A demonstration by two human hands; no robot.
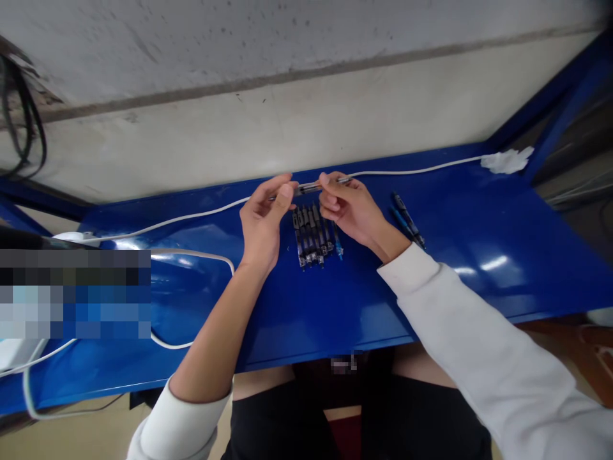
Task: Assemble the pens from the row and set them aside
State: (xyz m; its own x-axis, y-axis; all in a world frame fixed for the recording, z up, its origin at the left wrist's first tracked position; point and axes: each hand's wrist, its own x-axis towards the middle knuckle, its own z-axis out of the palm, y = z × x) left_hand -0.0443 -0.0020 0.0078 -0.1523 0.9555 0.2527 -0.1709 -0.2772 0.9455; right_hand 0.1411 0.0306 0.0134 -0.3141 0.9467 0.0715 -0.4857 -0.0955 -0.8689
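A slim clear pen (309, 187) is held level above the blue shelf, stretched between both hands. My left hand (263, 217) pinches its left end between thumb and fingers. My right hand (352, 207) grips the other end with thumb and fingertips, and the tip pokes out past the knuckles. Just below lie several black-and-clear pens (309, 237) side by side in a row. A pen with a blue end (338, 246) lies at the row's right, partly hidden by my right hand. Whether the held pen is in one piece I cannot tell.
More pens (407, 220) lie right of my right forearm on the blue shelf (330, 313). A white cable (416, 171) runs along the wall to a crumpled white plastic piece (507, 160). A blurred-out patch (71, 294) covers the left side. Blue frame posts (565, 115) stand at right.
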